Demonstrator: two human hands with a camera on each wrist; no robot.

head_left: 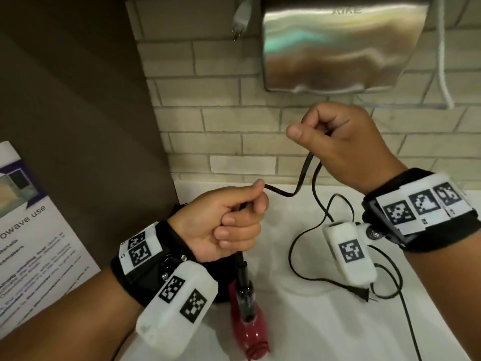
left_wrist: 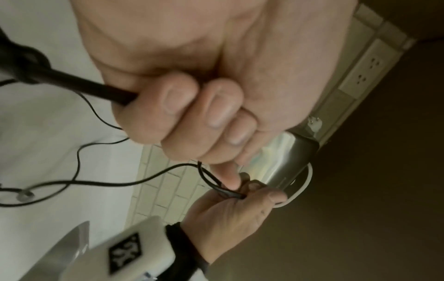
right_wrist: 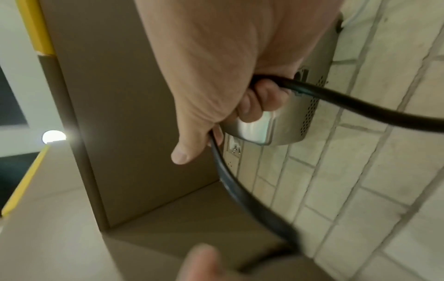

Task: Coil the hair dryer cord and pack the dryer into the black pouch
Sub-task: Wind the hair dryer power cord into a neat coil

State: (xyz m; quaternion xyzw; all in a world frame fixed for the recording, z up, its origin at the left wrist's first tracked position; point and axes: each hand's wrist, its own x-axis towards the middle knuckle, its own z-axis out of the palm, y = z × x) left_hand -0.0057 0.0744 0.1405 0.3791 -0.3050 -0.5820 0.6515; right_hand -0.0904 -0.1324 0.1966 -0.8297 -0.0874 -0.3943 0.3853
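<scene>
A dark red hair dryer hangs low over the white counter, with its black cord rising from it. My left hand grips the cord just above the dryer's strain relief. My right hand, held higher near the brick wall, grips a bend of the same cord. The rest of the cord lies in loose loops on the counter and ends in a plug. A black shape behind my left wrist may be the pouch; most of it is hidden.
A steel hand dryer hangs on the brick wall above, with a grey plug dangling at its left and a white cable at its right. A brown panel stands at the left, with a printed notice below.
</scene>
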